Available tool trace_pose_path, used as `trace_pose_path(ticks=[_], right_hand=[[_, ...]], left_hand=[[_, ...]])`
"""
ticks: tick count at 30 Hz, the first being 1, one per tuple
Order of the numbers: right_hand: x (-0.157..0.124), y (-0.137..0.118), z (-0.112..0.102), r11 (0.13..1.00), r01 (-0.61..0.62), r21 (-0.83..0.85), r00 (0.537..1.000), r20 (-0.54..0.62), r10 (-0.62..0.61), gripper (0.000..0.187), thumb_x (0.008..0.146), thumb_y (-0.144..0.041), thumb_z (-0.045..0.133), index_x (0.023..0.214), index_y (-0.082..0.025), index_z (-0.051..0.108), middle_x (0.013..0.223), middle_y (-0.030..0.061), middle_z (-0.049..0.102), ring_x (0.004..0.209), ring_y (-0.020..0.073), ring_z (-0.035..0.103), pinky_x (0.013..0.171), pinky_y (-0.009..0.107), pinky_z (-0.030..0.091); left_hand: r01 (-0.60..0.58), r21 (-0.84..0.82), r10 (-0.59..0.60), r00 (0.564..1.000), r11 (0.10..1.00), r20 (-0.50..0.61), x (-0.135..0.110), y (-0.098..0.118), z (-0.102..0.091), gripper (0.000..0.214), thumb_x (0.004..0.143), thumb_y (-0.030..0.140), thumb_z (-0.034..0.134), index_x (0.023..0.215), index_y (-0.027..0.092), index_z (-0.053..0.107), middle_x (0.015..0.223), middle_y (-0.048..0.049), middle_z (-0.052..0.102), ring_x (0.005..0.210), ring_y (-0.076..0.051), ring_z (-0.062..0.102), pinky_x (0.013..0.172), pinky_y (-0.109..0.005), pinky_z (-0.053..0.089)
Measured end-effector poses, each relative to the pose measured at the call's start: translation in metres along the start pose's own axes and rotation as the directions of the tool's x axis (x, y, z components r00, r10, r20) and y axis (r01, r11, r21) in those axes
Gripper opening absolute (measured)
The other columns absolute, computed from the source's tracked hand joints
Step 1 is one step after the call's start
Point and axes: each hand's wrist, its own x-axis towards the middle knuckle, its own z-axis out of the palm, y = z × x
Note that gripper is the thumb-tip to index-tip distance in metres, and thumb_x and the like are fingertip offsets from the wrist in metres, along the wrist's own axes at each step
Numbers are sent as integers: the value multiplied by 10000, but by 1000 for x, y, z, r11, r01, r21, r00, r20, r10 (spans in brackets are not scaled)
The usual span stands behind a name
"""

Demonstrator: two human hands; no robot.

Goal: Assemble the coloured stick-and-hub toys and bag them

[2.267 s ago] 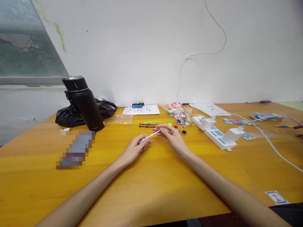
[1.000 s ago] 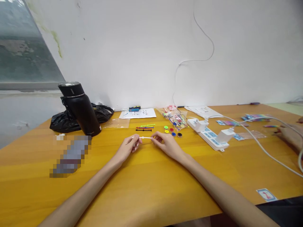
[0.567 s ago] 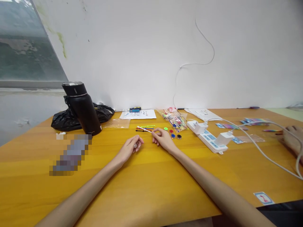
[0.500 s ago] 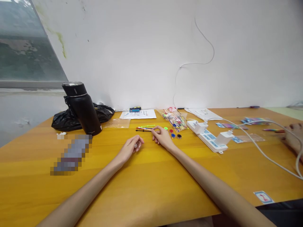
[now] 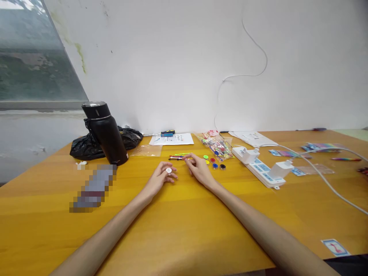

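Note:
My left hand (image 5: 161,176) rests on the yellow table (image 5: 184,226) with its fingers closed round a small white disc (image 5: 168,170). My right hand (image 5: 199,169) lies just to its right, fingers curled, its fingertips pinched on the near end of a thin white stick (image 5: 176,157). That stick lies among a row of thin coloured sticks (image 5: 181,155). Right of my right hand sit several small coloured discs (image 5: 214,163): green, red, yellow, blue and black.
A black flask (image 5: 106,132) stands at the left before a black bag (image 5: 83,145). At the back are a paper sheet (image 5: 171,138), a screwdriver (image 5: 167,133) and a clear bag of coloured parts (image 5: 218,145). A white power strip (image 5: 258,166) with chargers and cables lies right.
The white stick and disc, held between both hands, came apart. My right hand carried the stick to the row of coloured sticks. My left hand kept the white disc and turned it into view.

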Motion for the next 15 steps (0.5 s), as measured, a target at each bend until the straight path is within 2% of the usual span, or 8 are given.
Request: trace_pose_path(ticks=[3,5,10,12,15], right_hand=[[-5,-12,3,984,103,-145,993,76,-93,259,1011,-393,472,1112,-228,644,626,-28,581,550,152,537,571,252,385],[-8,-17,4,967,164,-195,981,139,-139,265,1000,-373,510,1191,-232,628,714,-15,625,616,156,566,610,252,399],[-10,-23,6,918,351,-183,908,305,-286,339,974,-359,594,1295,-252,606,1028,56,700,891,193,637,794,289,462],[-10,-22,6,908,372,-194,896,332,-296,307,989,-377,576,1265,-251,618,1010,55,692,874,189,627,784,288,459],[-11,-21,5,921,334,-200,908,329,-257,271,992,-405,571,1200,-242,631,902,27,665,768,168,591,704,264,435]], left_hand=[[31,-66,-31,1000,997,-2,2,-3,-3,363,814,330,731,1067,194,510,1052,-93,731,853,-199,744,884,-400,556],[29,-76,-29,1000,997,4,2,-4,-3,387,814,308,751,1096,197,510,1075,-97,747,943,-203,743,991,-413,517],[-55,13,54,994,998,99,-2,-4,-1,411,848,322,718,1178,211,500,1198,-112,732,1136,-221,689,1057,-401,468],[-88,80,78,989,993,123,-4,-5,0,387,876,311,681,1207,216,503,1242,-114,718,1184,-225,663,1073,-402,450],[-101,150,83,989,984,123,-4,-6,0,360,902,283,630,1236,223,511,1282,-109,700,1235,-220,630,1103,-399,420]])
